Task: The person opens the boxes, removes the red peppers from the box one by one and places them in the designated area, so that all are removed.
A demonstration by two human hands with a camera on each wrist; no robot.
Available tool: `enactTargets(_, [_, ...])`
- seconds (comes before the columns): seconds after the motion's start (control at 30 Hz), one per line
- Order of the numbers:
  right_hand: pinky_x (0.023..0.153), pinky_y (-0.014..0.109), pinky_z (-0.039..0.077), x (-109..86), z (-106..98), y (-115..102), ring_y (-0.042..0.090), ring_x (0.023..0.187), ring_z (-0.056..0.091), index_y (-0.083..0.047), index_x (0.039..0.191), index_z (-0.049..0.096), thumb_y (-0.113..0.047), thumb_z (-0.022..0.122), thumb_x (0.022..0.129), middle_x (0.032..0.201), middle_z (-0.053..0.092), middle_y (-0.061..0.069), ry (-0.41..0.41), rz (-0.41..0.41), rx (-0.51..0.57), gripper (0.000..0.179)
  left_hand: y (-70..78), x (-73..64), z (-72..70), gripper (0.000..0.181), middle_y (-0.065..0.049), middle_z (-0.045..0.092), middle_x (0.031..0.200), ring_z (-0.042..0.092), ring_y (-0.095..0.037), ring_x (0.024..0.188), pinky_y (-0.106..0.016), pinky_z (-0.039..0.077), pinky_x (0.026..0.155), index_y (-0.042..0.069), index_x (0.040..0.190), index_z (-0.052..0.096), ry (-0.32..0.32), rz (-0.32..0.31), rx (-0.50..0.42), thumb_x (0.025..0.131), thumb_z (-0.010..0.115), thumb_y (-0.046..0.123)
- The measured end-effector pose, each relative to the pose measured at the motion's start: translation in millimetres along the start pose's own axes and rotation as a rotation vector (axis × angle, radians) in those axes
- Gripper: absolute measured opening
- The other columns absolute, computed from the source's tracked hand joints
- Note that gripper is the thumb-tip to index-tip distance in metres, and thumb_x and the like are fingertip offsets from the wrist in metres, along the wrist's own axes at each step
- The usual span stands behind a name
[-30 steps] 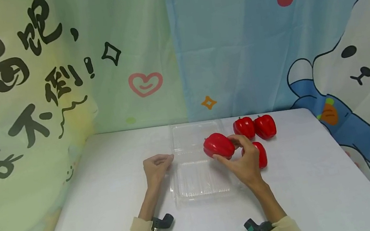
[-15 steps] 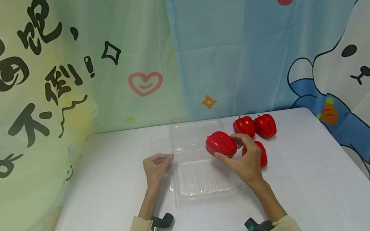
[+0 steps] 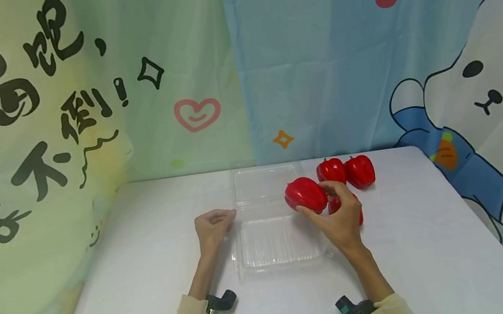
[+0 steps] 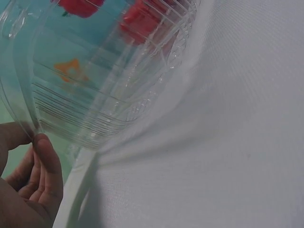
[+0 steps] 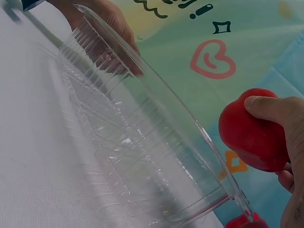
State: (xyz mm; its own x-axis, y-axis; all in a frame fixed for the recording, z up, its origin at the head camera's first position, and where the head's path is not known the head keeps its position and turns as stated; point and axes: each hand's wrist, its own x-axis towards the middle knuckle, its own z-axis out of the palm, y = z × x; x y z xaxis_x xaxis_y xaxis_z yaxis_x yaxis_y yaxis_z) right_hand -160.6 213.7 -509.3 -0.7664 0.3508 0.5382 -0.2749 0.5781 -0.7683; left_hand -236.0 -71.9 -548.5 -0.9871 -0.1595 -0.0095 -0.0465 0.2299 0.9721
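My right hand (image 3: 341, 217) holds a shiny red bell pepper (image 3: 304, 194) above the right part of a clear plastic clamshell box (image 3: 275, 242). The right wrist view shows the thumb pressed on top of that red pepper (image 5: 251, 130), with fingers beneath it. On the box's left side, my left hand (image 3: 213, 229) pinches the rim between thumb and finger, as the left wrist view shows on the clear box (image 4: 71, 118). The box's lid (image 3: 267, 184) lies folded back behind the base. Another red pepper (image 3: 334, 204) sits partly hidden behind my right hand.
Two more red peppers, one (image 3: 331, 171) beside the other (image 3: 360, 171), stand at the back right of the white table (image 3: 150, 257). A printed curtain (image 3: 296, 65) hangs behind the table's back edge.
My right hand has shifted slightly to the right with the pepper in it, now covering more of the pepper behind. The left hand and the box have stayed in place.
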Motion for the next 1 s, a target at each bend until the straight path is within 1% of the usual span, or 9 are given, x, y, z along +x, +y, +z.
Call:
enactTargets(0.13, [0.096, 0.042, 0.064, -0.1, -1.3, 0.7, 0.019, 0.111, 0.070, -0.007, 0.135, 0.069, -0.018, 0.103, 0.070, 0.131, 0.076, 0.009, 0.012, 0.008, -0.007, 0.074, -0.5, 0.0, 0.1, 0.017, -0.018, 0.083, 0.083, 0.078, -0.021, 0.071, -0.023, 0.057, 0.067, 0.003, 0.093, 0.082, -0.002, 0.003, -0.002, 0.090, 0.087, 0.019])
enactTargets(0.2, [0.095, 0.043, 0.064, -0.2, -1.9, 1.4, 0.019, 0.111, 0.069, -0.007, 0.135, 0.069, -0.018, 0.103, 0.070, 0.131, 0.076, 0.009, 0.018, 0.010, -0.008, 0.074, -1.0, -0.3, 0.2, 0.017, -0.018, 0.082, 0.082, 0.078, -0.021, 0.071, -0.023, 0.057, 0.067, 0.003, 0.093, 0.082, -0.003, 0.003, -0.001, 0.090, 0.087, 0.019])
enactTargets(0.3, [0.094, 0.035, 0.065, 0.2, -3.1, 2.9, 0.020, 0.110, 0.070, -0.006, 0.135, 0.069, -0.017, 0.103, 0.070, 0.131, 0.076, 0.010, 0.030, 0.000, 0.011, 0.074, -1.6, -0.6, 0.5, 0.018, -0.017, 0.082, 0.082, 0.078, -0.021, 0.071, -0.024, 0.058, 0.067, 0.002, 0.094, 0.082, -0.007, 0.003, -0.004, 0.091, 0.087, 0.019])
enactTargets(0.4, [0.094, 0.022, 0.061, 1.3, -4.3, 5.3, 0.022, 0.110, 0.070, -0.004, 0.134, 0.069, -0.015, 0.103, 0.070, 0.131, 0.076, 0.012, 0.044, -0.018, 0.037, 0.073, -1.3, -0.7, 0.4, 0.018, -0.017, 0.082, 0.081, 0.078, -0.019, 0.070, -0.025, 0.058, 0.068, 0.002, 0.094, 0.082, -0.010, -0.003, -0.007, 0.091, 0.087, 0.020])
enactTargets(0.47, [0.094, 0.017, 0.059, 2.1, -5.0, 7.1, 0.023, 0.110, 0.070, -0.003, 0.134, 0.069, -0.013, 0.103, 0.070, 0.131, 0.076, 0.013, 0.056, -0.029, 0.052, 0.073, -0.8, -0.2, 0.4, 0.018, -0.016, 0.083, 0.082, 0.077, -0.018, 0.070, -0.025, 0.058, 0.068, 0.003, 0.093, 0.082, -0.011, -0.005, -0.007, 0.090, 0.088, 0.020])
enactTargets(0.7, [0.099, 0.018, 0.057, 2.9, -8.3, 7.1, 0.025, 0.115, 0.070, -0.003, 0.135, 0.069, -0.010, 0.102, 0.070, 0.133, 0.075, 0.014, 0.093, -0.030, 0.051, 0.073, -1.3, 0.6, -0.2, 0.017, -0.018, 0.082, 0.083, 0.078, -0.020, 0.070, -0.023, 0.057, 0.066, 0.002, 0.093, 0.082, -0.008, 0.013, -0.018, 0.090, 0.087, 0.018])
enactTargets(0.87, [0.101, 0.020, 0.056, 2.4, -13.8, -8.7, 0.030, 0.119, 0.068, 0.004, 0.134, 0.066, -0.002, 0.099, 0.070, 0.135, 0.073, 0.021, 0.119, -0.018, 0.040, 0.072, -1.7, 0.9, 0.3, 0.016, -0.019, 0.082, 0.084, 0.079, -0.025, 0.072, -0.023, 0.057, 0.066, 0.002, 0.094, 0.082, -0.008, 0.018, -0.015, 0.091, 0.087, 0.017])
enactTargets(0.93, [0.102, 0.018, 0.055, 3.1, -17.2, -15.8, 0.031, 0.118, 0.066, 0.007, 0.133, 0.065, 0.001, 0.098, 0.070, 0.135, 0.071, 0.025, 0.125, -0.019, 0.045, 0.071, -1.7, 1.2, 0.7, 0.016, -0.020, 0.083, 0.084, 0.080, -0.026, 0.073, -0.024, 0.057, 0.066, 0.002, 0.094, 0.082, -0.007, 0.021, -0.011, 0.091, 0.087, 0.017])
enactTargets(1.0, [0.102, 0.014, 0.053, 4.3, -19.7, -16.7, 0.027, 0.117, 0.065, 0.008, 0.133, 0.065, 0.003, 0.097, 0.070, 0.135, 0.071, 0.026, 0.135, -0.025, 0.045, 0.071, -1.8, 1.3, 1.0, 0.016, -0.019, 0.083, 0.084, 0.080, -0.027, 0.074, -0.024, 0.057, 0.067, 0.002, 0.094, 0.083, -0.005, 0.023, -0.002, 0.091, 0.087, 0.017])
